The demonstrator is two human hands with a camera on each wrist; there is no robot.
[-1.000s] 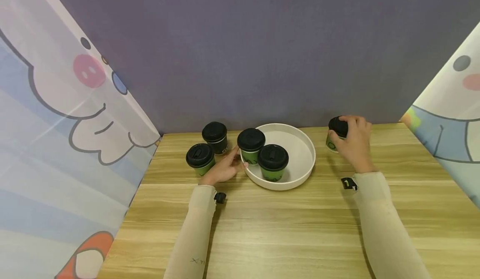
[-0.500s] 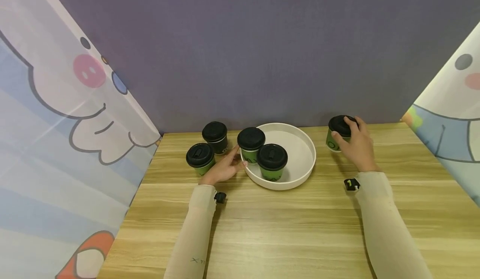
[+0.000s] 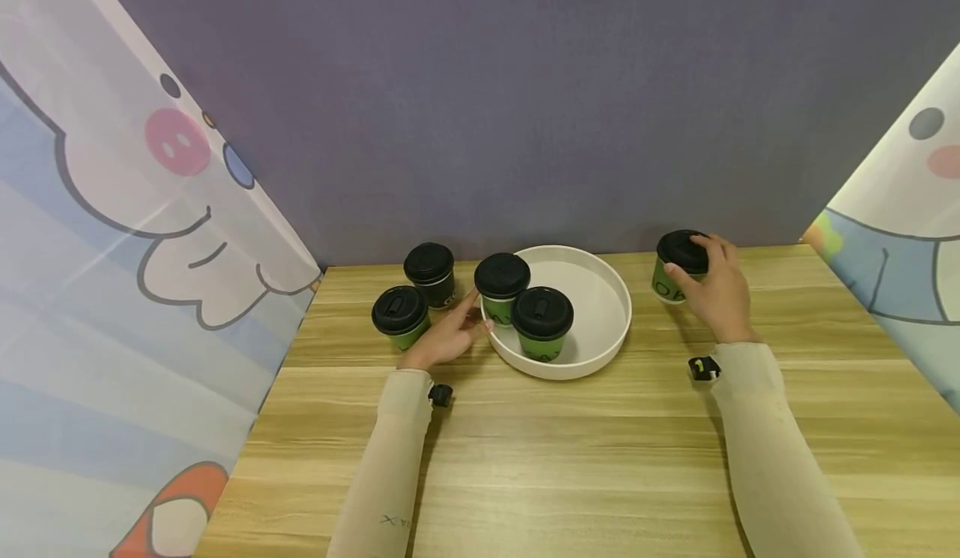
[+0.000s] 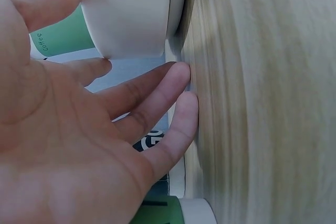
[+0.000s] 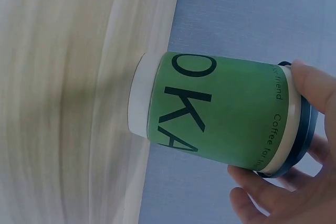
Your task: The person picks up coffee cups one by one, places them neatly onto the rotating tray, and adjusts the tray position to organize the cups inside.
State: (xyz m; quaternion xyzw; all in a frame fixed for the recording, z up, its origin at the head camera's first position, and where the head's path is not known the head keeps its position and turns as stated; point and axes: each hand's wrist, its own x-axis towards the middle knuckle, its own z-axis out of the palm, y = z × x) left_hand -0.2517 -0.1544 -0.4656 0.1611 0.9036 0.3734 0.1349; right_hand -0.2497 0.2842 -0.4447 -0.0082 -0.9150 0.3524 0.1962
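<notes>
My right hand (image 3: 722, 295) grips a green paper coffee cup (image 3: 667, 283) by its black lid, at the right of the back edge. In the right wrist view, thumb and fingers pinch the cup (image 5: 220, 111) near its lid, with its base close to the table. A round white tray (image 3: 606, 312) holds two green lidded coffee cups, one farther back (image 3: 502, 276) and one nearer (image 3: 542, 314). Spread fingers of my left hand (image 3: 446, 339) touch the left side of the tray; the left wrist view shows thumb and index finger against the tray wall (image 4: 131, 14).
Left of my left hand stand a dark lidded cup (image 3: 430, 266) and a green lidded cup (image 3: 400, 312). A grey-purple partition (image 3: 562, 108) rises behind the wooden table (image 3: 570, 466). A cartoon-printed curtain (image 3: 97, 333) hangs at the left side.
My right hand has shifted slightly right and the cup in it has turned, showing more of its lettering. The cups in the tray have moved slightly left. My left hand stays in place.
</notes>
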